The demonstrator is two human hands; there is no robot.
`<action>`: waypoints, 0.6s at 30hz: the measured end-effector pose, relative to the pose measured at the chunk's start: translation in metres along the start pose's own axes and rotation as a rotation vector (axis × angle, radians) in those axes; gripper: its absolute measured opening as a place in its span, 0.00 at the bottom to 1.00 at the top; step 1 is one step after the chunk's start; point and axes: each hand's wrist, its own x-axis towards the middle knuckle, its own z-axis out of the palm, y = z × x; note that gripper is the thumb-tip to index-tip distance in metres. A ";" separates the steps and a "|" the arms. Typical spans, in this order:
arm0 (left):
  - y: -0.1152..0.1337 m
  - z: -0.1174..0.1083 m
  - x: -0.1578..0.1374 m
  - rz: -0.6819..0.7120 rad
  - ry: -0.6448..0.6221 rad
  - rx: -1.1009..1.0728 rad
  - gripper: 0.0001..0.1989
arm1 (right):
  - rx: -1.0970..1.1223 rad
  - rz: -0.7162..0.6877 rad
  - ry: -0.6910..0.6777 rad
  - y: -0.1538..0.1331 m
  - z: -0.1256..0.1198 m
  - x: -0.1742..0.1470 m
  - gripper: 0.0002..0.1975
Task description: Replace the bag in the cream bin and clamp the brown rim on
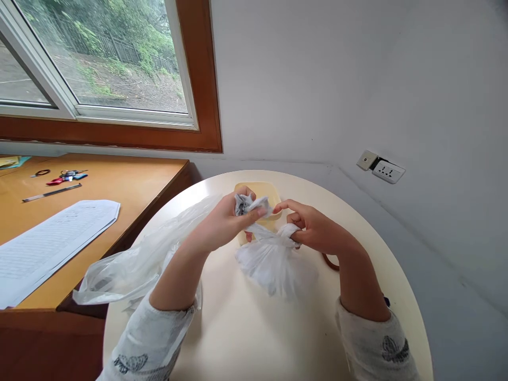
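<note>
One crumpled wad of film [249, 205] is gripped in my left hand [225, 221]; my right hand [317, 228], index outstretched, clasps a sheer plastic bag [278, 264] by its puckered neck over the smooth round table [254, 333].

- Tub [270, 189], centre: partly behind the left hand [230, 219] and bag [278, 267].
- Ring [328, 264], right of centre: partly behind the right forearm [359, 278].
- Dark thing [386, 301], lower right: mostly hidden, identity unclear.
- Papers [59, 243], left: cut off, writing too small to read.
- Window [115, 58], upper left: cut off.
</note>
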 end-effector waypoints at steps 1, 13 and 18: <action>0.000 -0.001 0.000 0.015 0.008 -0.024 0.10 | -0.003 0.022 -0.027 0.000 -0.002 -0.001 0.20; 0.002 -0.006 0.000 0.046 0.122 -0.274 0.08 | -0.082 -0.014 -0.322 0.004 -0.018 -0.006 0.12; -0.001 -0.009 0.005 0.055 0.213 -0.420 0.08 | -0.061 -0.034 -0.443 0.008 -0.023 -0.007 0.14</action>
